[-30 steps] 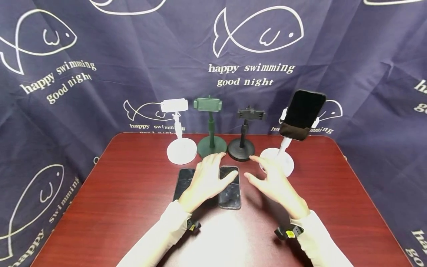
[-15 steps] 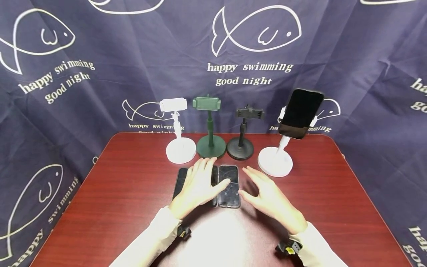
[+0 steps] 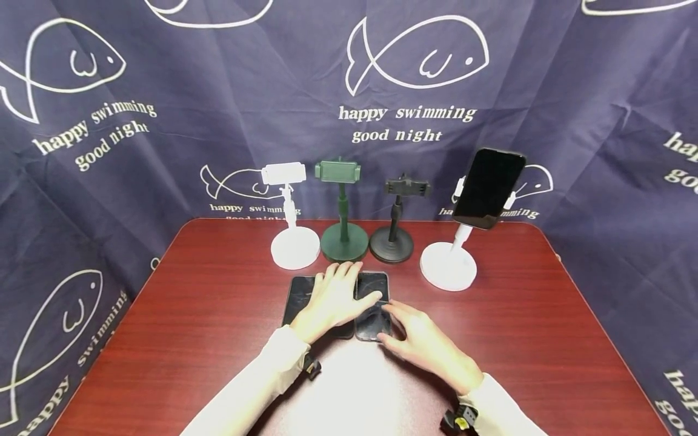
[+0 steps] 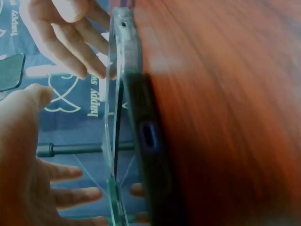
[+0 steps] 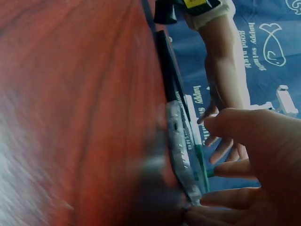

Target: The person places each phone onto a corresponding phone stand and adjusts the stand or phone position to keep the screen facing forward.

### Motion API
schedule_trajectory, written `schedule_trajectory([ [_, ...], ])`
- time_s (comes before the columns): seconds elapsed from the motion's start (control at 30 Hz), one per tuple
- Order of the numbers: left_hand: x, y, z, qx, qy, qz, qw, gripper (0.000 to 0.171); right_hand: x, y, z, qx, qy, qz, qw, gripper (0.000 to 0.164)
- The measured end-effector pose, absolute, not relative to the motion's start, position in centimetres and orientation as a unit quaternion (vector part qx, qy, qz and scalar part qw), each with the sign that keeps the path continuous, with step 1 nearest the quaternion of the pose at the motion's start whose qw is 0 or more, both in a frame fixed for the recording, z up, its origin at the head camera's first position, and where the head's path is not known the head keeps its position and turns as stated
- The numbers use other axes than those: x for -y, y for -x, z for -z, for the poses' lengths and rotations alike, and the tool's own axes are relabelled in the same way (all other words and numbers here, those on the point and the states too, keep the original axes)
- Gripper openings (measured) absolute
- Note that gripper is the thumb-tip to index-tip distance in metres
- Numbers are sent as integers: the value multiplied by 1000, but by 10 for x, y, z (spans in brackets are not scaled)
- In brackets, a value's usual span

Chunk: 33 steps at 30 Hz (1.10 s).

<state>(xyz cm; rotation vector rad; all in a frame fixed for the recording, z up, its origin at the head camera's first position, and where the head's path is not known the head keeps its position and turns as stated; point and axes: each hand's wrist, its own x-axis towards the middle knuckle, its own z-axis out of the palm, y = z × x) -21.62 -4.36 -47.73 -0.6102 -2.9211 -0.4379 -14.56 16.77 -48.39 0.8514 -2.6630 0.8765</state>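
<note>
Dark phones lie side by side on the table. The rightmost phone [image 3: 371, 324] has a clear case, whose edge [image 4: 127, 47] shows in the left wrist view. My left hand [image 3: 331, 303] spreads over the phones, its thumb above the clear-cased one. Partly hidden beneath that hand is a black phone [image 3: 299, 297], and a black phone edge with a port [image 4: 149, 136] shows close in the left wrist view. My right hand [image 3: 422, 339] is at the clear-cased phone's right side, its fingers loosely bent, with index finger and thumb right at the edge.
Behind the phones stand a white phone stand [image 3: 295, 248], a green stand [image 3: 345, 242] and a black stand [image 3: 391, 245]. At the right another white stand [image 3: 448, 266] bears an upright phone [image 3: 489, 188]. A fish-print curtain [image 3: 245, 109] hangs behind the red-brown table [image 3: 518, 315].
My right hand has moved toward me and left, from beside the right white stand to the clear-cased phone's edge. My left hand has shifted slightly over the phones and its fingers have come lower.
</note>
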Motion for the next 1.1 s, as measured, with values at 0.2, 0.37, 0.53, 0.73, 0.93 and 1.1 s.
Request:
schedule_trajectory([
  [0.2, 34, 220, 482, 970, 206, 123, 34, 91, -162, 145, 489, 903, -289, -297, 119, 49],
  [0.37, 29, 224, 483, 973, 201, 114, 27, 87, -158, 146, 489, 910, -264, -296, 119, 54],
  [0.53, 26, 228, 486, 973, 202, 112, 22, 80, -155, 147, 489, 922, -217, -303, 101, 57],
  [0.73, 23, 230, 488, 973, 200, 109, 26, 68, -151, 146, 489, 941, -157, -294, 63, 60],
  [0.93, 19, 232, 486, 979, 180, 95, 17, 66, -149, 149, 489, 944, -155, -290, 34, 62],
  [1.1, 16, 232, 485, 980, 158, 119, 1, 65, -147, 151, 488, 942, -161, -292, 31, 65],
])
